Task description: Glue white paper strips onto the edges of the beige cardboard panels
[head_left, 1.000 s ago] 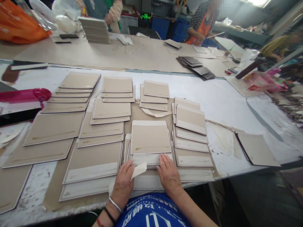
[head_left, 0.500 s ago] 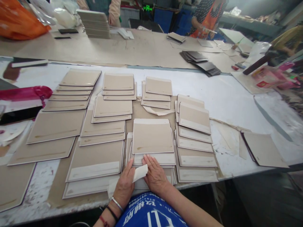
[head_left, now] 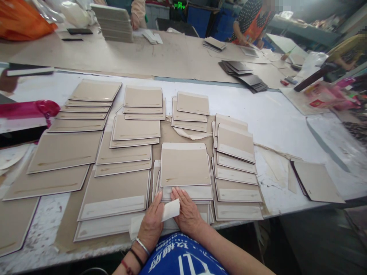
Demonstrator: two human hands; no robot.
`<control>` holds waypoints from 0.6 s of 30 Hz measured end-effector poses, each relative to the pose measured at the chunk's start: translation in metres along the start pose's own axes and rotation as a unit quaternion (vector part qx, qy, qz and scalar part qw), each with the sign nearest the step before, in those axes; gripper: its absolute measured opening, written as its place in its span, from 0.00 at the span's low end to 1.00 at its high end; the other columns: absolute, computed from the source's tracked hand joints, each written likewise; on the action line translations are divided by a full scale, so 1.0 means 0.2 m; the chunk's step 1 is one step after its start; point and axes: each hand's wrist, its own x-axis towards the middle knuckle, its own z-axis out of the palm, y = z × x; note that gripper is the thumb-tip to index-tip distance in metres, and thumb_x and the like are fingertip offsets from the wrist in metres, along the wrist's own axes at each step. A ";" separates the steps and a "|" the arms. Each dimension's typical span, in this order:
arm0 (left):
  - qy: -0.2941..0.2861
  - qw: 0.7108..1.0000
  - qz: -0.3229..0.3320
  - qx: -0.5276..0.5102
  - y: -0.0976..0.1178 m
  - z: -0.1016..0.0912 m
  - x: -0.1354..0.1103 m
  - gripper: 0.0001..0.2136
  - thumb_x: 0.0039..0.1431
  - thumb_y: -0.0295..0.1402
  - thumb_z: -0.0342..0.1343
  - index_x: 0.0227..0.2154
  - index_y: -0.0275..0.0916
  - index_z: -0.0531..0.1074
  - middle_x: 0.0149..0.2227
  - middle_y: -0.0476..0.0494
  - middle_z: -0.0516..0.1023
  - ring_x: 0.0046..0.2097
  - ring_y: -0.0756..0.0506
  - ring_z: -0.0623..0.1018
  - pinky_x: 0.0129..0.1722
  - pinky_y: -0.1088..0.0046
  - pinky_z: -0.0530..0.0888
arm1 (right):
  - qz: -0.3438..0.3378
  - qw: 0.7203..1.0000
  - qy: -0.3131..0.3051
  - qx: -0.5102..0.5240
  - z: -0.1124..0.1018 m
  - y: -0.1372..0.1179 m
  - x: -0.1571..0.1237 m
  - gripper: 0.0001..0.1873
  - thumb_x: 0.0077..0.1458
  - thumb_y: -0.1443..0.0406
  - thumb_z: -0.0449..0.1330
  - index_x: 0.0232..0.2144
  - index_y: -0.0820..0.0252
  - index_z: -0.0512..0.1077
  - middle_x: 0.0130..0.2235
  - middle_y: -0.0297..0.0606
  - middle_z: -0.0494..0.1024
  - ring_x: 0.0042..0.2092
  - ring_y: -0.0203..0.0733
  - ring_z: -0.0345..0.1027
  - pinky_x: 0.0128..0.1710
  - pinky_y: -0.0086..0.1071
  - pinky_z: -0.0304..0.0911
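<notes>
My left hand (head_left: 152, 220) is closed round some white paper strips (head_left: 172, 210), whose ends stick out on both sides of it. The fingers of my right hand (head_left: 186, 214) lie flat, close together, on a white strip (head_left: 187, 192) along the near edge of a beige board. Its thumb side is beside the free end of the held strips. Just beyond my fingertips a beige board (head_left: 185, 164) overlaps that one, with a pale band along its far edge and a brownish smear near its lower edge.
Overlapping boards stand in rows to the left (head_left: 114, 191) and right (head_left: 237, 191). Dark-edged boards (head_left: 318, 181) lie far right. Across the back table are a tall board stack (head_left: 113, 25), dark sheets (head_left: 243, 76) and an orange bag (head_left: 23, 21). Other people work there.
My right fingers have slid slightly left along the white strip. My left hand still holds the paper strips. At the back, a person's arms have moved lower over the table.
</notes>
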 end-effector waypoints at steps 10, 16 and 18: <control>0.023 1.000 0.000 -0.016 0.00 0.02 -0.01 0.16 0.50 0.17 0.38 0.37 0.31 0.67 0.51 0.30 0.67 0.56 0.42 0.63 0.49 0.65 0.70 | -0.012 1.000 0.007 -0.002 0.05 -0.04 0.03 0.26 0.51 0.71 0.46 0.53 0.72 0.57 0.55 0.50 0.63 0.61 0.46 0.39 0.57 0.44 0.52; 0.028 0.999 -0.012 -0.030 -0.01 0.04 -0.02 0.17 0.50 0.18 0.39 0.39 0.32 0.66 0.52 0.32 0.66 0.56 0.42 0.63 0.50 0.63 0.70 | 0.003 1.000 -0.001 -0.010 0.08 -0.05 0.02 0.27 0.52 0.71 0.47 0.55 0.69 0.55 0.56 0.47 0.62 0.61 0.45 0.41 0.56 0.42 0.51; 0.030 0.999 -0.006 -0.018 -0.01 0.04 -0.02 0.16 0.50 0.18 0.38 0.39 0.33 0.66 0.51 0.32 0.67 0.56 0.43 0.63 0.49 0.64 0.70 | 0.003 1.000 -0.001 -0.015 0.08 -0.05 0.03 0.27 0.52 0.70 0.47 0.55 0.69 0.55 0.55 0.46 0.62 0.61 0.46 0.42 0.56 0.42 0.51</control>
